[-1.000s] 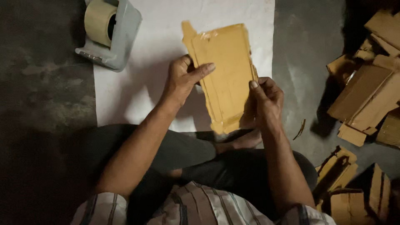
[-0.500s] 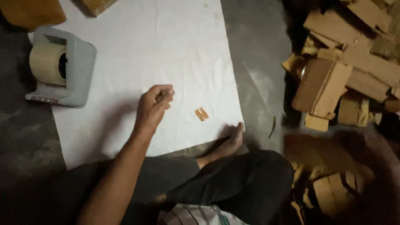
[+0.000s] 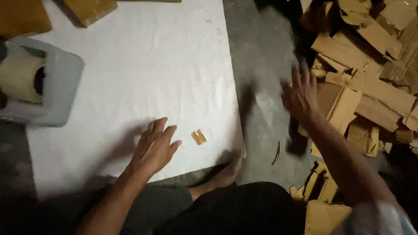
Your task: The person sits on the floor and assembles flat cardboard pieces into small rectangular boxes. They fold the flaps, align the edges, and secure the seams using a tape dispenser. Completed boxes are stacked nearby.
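My left hand [image 3: 153,148] rests over the white sheet [image 3: 143,78], fingers spread and holding nothing. A small brown cardboard scrap [image 3: 199,136] lies on the sheet just right of it. My right hand [image 3: 301,96] is blurred, open with fingers apart, stretched toward the heap of folded brown cardboard pieces [image 3: 365,87] on the right. It holds nothing. My bare foot [image 3: 226,174] touches the sheet's near edge.
A grey tape dispenser [image 3: 39,87] with a beige roll sits at the sheet's left edge. Brown cardboard pieces [image 3: 89,8] lie at the far edge. More flattened cardboard [image 3: 324,191] lies by my right knee. Grey concrete floor [image 3: 261,52] separates sheet and heap.
One second ago both hands held a flat cardboard piece; it is gone from them now. The left hand has opened over the sheet, and the right hand has swung out to the heap.
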